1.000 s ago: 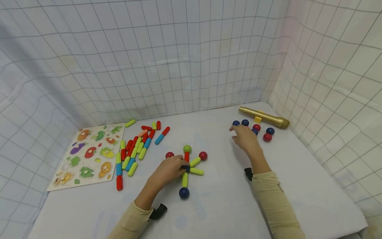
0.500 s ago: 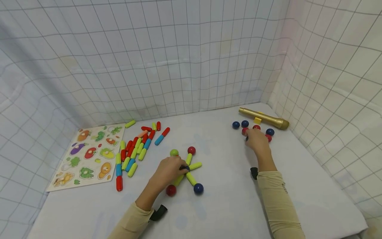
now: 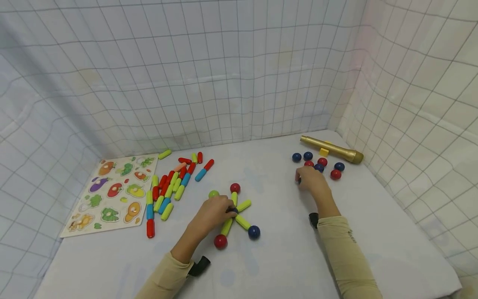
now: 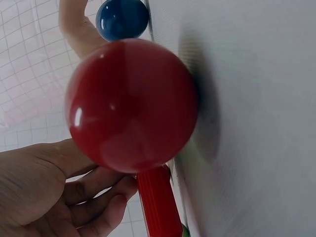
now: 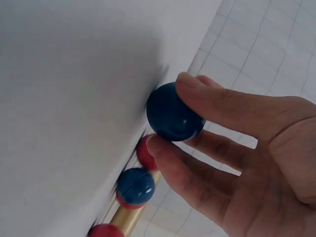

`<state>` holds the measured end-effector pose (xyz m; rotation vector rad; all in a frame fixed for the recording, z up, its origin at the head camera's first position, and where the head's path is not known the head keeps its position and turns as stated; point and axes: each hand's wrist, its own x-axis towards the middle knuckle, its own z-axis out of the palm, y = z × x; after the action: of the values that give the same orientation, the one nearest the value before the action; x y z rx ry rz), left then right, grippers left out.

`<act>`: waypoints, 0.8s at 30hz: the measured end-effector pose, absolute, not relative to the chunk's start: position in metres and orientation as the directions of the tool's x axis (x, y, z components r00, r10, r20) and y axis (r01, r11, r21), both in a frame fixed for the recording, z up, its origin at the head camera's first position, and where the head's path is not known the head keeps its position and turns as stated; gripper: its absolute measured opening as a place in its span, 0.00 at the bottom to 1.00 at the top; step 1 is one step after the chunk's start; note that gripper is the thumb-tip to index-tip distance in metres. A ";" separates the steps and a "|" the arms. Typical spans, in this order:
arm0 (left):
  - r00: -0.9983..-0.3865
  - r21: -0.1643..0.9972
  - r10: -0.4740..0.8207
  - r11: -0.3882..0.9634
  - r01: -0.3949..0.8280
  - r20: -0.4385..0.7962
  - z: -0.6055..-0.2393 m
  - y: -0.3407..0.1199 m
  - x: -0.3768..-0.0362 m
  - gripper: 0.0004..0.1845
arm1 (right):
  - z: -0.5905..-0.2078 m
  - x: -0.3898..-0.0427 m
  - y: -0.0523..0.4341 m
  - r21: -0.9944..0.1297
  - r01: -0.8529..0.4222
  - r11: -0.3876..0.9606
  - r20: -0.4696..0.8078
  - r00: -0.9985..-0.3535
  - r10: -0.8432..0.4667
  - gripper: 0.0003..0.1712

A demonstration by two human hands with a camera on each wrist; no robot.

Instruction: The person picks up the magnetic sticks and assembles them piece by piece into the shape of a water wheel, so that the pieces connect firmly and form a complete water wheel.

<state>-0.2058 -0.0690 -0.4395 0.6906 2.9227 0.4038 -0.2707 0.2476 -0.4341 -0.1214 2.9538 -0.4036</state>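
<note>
In the head view my left hand (image 3: 210, 214) pinches the dark blue centre ball (image 3: 234, 210) of a star-shaped ball-and-stick piece. Lime rods (image 3: 242, 222) fan out from that centre; one ends in a blue ball (image 3: 254, 232), others in a near red ball (image 3: 220, 241) and a far red ball (image 3: 235, 188). A lime-green ball (image 3: 213, 194) shows behind the hand. Up close, the left wrist view has a large red ball (image 4: 131, 106) and a red rod (image 4: 159, 202). My right hand (image 3: 313, 182) holds a loose dark blue ball (image 5: 170, 113) between thumb and fingers, low over the table.
Several red and blue balls (image 3: 335, 174) lie just beyond the right hand, before a gold microphone (image 3: 332, 148) with a yellow block (image 3: 323, 152). At left are many coloured rods (image 3: 150, 227) and a vegetable picture board (image 3: 112, 214). Gridded cloth walls (image 3: 224, 83) enclose the table.
The right hand reached among the loose balls, grasped a blue one and drew it slightly back left. The star piece has turned under the left hand, its blue-tipped arm swinging rightward.
</note>
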 end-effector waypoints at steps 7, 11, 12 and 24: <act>-0.885 0.287 0.465 0.853 0.436 -0.039 -0.441 -0.071 -0.206 0.11 | -0.436 -0.255 0.177 -0.225 -0.320 0.920 -0.100 -0.932 -0.348 0.09; -0.884 0.292 0.466 0.852 0.434 -0.045 -0.441 -0.071 -0.207 0.10 | -0.437 -0.249 0.143 -0.169 -0.420 0.892 -0.104 -0.892 -0.440 0.14; -0.883 0.292 0.466 0.852 0.434 -0.047 -0.441 -0.071 -0.208 0.10 | -0.437 -0.248 0.136 -0.158 -0.430 0.889 -0.114 -0.887 -0.449 0.16; -0.881 0.297 0.472 0.847 0.441 -0.037 -0.441 -0.072 -0.207 0.10 | -0.442 -0.245 0.111 -0.113 -0.477 0.872 -0.151 -0.859 -0.490 0.15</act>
<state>-0.2073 -0.0715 -0.4411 0.7226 2.9144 0.4287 -0.2451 0.1108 -0.4417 -0.7471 2.8680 -0.1057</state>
